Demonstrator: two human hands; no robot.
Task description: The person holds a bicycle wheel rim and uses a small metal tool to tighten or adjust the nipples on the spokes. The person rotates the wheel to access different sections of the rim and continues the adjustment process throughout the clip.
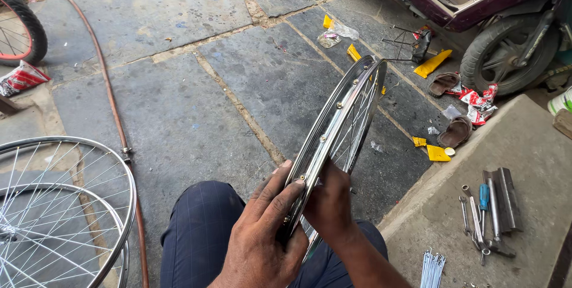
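- A black bicycle tyre with thin spokes (21,25) is showing at the far left edge, and a crumpled red and white wrapper (21,77) is lying just below it on the grey stone slab floor (179,103).
- A long reddish-brown hose (107,85) is running down the floor from the top left towards the bottom.
- Two shiny silver spoked wheel rims (65,216) are lying flat on the floor at the lower left, one overlapping the other.
- The person's knee in dark blue checked trousers (202,228) is filling the bottom centre.
- The left hand (262,234) is wrapping its grip around the near edge of the bare chrome bicycle wheel rim with spoke holes (339,115), fingers curled over the metal and thumb on the outer side.
- That rim is standing on edge above the lap, tilting up and away to the right.
- The right hand (330,204) is closing its grip on the same rim from the far side, just beside the left hand.
- Yellow scraps of plastic (432,64) and a pair of brown sandals (450,106) are lying on the floor past the rim.
- A maroon scooter with a black rear tyre (506,31) is standing at the top right.
- A cluster of metal spanners and a blue-handled screwdriver (488,216) is resting on the raised concrete ledge (524,145), with a bundle of loose silver spokes (432,267) near it.
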